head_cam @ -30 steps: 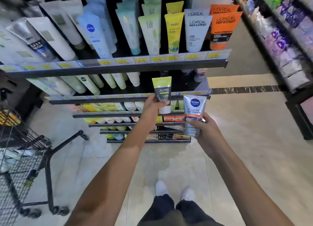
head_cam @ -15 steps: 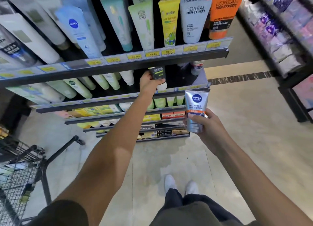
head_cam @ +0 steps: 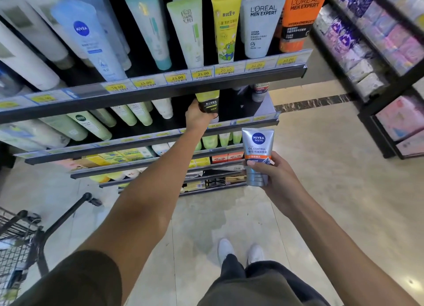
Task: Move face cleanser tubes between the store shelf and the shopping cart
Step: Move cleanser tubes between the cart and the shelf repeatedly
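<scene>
Green-and-black men's cleanser tube (head_cam: 208, 103) sits in the left hand (head_cam: 197, 116), fingers wrapped around its lower end, tucked just under the black edge of the top shelf (head_cam: 160, 92) and above the second shelf's lip (head_cam: 243, 122). Right hand (head_cam: 273, 175) grips the silver Nivea Men tube (head_cam: 257, 154) upright, out over open floor in front of the shelving. Wire shopping cart (head_cam: 20, 239) waits low left, well apart.

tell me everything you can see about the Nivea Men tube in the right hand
The Nivea Men tube is silver-grey glossy plastic with a blue round logo, the words OIL CONTROL, an orange band and a ribbed silver cap. It stands upright, cap down, crimped end up, in front of the lower shelves. The right hand grips its lower half; nothing else touches it.
</scene>
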The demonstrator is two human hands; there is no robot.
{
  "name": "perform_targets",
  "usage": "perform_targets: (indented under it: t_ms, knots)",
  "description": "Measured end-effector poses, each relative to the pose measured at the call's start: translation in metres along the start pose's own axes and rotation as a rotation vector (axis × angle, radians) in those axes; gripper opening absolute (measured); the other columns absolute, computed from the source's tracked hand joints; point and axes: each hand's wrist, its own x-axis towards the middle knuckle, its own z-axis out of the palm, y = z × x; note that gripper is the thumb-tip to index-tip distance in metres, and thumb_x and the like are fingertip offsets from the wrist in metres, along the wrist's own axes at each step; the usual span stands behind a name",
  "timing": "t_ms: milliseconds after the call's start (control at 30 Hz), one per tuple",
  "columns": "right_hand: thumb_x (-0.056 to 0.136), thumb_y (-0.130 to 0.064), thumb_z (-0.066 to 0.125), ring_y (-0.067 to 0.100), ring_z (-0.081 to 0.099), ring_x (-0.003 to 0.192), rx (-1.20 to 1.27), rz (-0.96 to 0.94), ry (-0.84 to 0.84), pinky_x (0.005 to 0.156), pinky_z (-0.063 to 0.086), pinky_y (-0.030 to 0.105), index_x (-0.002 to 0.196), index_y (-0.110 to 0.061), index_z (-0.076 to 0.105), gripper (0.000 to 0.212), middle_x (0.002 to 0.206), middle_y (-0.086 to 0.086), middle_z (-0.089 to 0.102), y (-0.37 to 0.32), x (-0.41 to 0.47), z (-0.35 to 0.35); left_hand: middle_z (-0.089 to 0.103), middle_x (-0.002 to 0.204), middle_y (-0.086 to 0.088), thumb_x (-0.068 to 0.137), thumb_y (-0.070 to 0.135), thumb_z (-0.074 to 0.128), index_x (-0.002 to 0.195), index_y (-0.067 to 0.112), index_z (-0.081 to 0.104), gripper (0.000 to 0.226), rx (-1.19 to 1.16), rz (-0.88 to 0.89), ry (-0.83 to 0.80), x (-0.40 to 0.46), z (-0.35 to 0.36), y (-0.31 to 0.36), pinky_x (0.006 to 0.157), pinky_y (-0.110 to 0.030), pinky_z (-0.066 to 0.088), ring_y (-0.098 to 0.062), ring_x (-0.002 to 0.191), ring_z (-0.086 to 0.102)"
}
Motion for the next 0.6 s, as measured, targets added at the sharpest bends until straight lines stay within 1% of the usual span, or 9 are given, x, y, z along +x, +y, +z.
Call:
perform_targets:
  t_ms: [67, 133, 200, 300, 367, 433, 500, 533, 600]
  knots:
    - [0.084, -0.005, 0.077, 0.029, 0.074, 0.1, 0.016, 0.004, 0.003, 0.083, 0.059, 0.038, 0.133, -0.012, 0.06, 0.052, 0.119, 0.015, 0.073, 0.003, 0.002, 0.003, 0.073, 0.119, -0.006, 0.072, 0.015, 0.091, 0.122, 0.012, 0.062, 0.058, 0.027, 0.026, -0.017, 0.0, 0.002, 0.001, 0.102, -0.036, 0.051, -0.024, 0.115, 0.066]
    - [0.086, -0.003, 0.075, 0.029, 0.075, 0.097, 0.032, 0.009, 0.008, 0.085, 0.06, 0.039, 0.131, -0.012, 0.06, 0.048, 0.116, 0.014, 0.074, 0.005, 0.002, 0.005, 0.072, 0.12, -0.006, 0.072, 0.015, 0.091, 0.125, 0.012, 0.061, 0.061, 0.049, 0.036, -0.03, -0.001, 0.003, 0.002, 0.102, -0.035, 0.051, -0.025, 0.116, 0.066]
    - [0.086, -0.003, 0.075, 0.028, 0.075, 0.096, 0.036, 0.011, 0.016, 0.086, 0.061, 0.04, 0.128, -0.014, 0.062, 0.045, 0.112, 0.011, 0.076, 0.008, 0.002, 0.006, 0.072, 0.121, -0.007, 0.072, 0.016, 0.091, 0.126, 0.012, 0.061, 0.063, 0.066, 0.039, -0.031, -0.001, 0.003, 0.0, 0.102, -0.034, 0.05, -0.025, 0.117, 0.065]
    - [0.087, -0.002, 0.074, 0.027, 0.076, 0.092, 0.047, 0.009, 0.032, 0.084, 0.063, 0.038, 0.121, -0.018, 0.063, 0.039, 0.102, 0.003, 0.078, 0.011, 0.003, 0.009, 0.071, 0.121, -0.006, 0.072, 0.017, 0.091, 0.127, 0.013, 0.06, 0.063, 0.069, 0.033, -0.052, -0.002, 0.002, 0.0, 0.104, -0.037, 0.05, -0.026, 0.118, 0.064]
    - [0.086, -0.003, 0.076, 0.027, 0.076, 0.094, 0.056, 0.01, 0.067, 0.089, 0.062, 0.045, 0.121, -0.017, 0.061, 0.041, 0.107, 0.007, 0.076, 0.013, 0.006, 0.01, 0.069, 0.124, -0.006, 0.072, 0.018, 0.091, 0.13, 0.014, 0.058, 0.067, 0.079, 0.031, -0.07, -0.001, 0.0, 0.002, 0.106, -0.039, 0.049, -0.027, 0.121, 0.063]
    - [0.084, -0.003, 0.078, 0.03, 0.074, 0.101, 0.041, 0.021, 0.101, 0.094, 0.059, 0.051, 0.126, -0.015, 0.057, 0.048, 0.115, 0.011, 0.072, 0.012, 0.013, 0.01, 0.067, 0.127, -0.007, 0.072, 0.019, 0.091, 0.133, 0.013, 0.054, 0.072, 0.1, 0.04, -0.087, -0.003, -0.004, 0.002, 0.106, -0.038, 0.049, -0.027, 0.122, 0.061]
    - [0.082, -0.003, 0.08, 0.035, 0.071, 0.11, 0.033, 0.029, 0.102, 0.094, 0.059, 0.053, 0.131, -0.011, 0.055, 0.055, 0.123, 0.018, 0.068, 0.009, 0.024, 0.009, 0.068, 0.126, -0.008, 0.073, 0.021, 0.091, 0.131, 0.01, 0.053, 0.069, 0.142, 0.071, -0.105, -0.006, -0.01, 0.0, 0.101, -0.034, 0.05, -0.026, 0.12, 0.062]
    - [0.082, -0.003, 0.08, 0.037, 0.07, 0.112, 0.037, 0.035, 0.091, 0.095, 0.058, 0.053, 0.131, -0.009, 0.057, 0.054, 0.125, 0.02, 0.068, 0.006, 0.03, 0.009, 0.068, 0.126, -0.008, 0.075, 0.024, 0.09, 0.129, 0.009, 0.054, 0.067, 0.191, 0.096, -0.123, -0.008, -0.013, -0.004, 0.097, -0.032, 0.05, -0.026, 0.119, 0.063]
    - [0.082, -0.002, 0.079, 0.035, 0.07, 0.112, 0.038, 0.043, 0.075, 0.098, 0.058, 0.051, 0.129, -0.007, 0.059, 0.051, 0.124, 0.019, 0.069, -0.003, 0.043, 0.01, 0.067, 0.131, -0.009, 0.078, 0.035, 0.087, 0.132, 0.008, 0.056, 0.068, 0.357, 0.143, -0.176, -0.012, -0.022, -0.015, 0.094, -0.031, 0.05, -0.028, 0.121, 0.063]
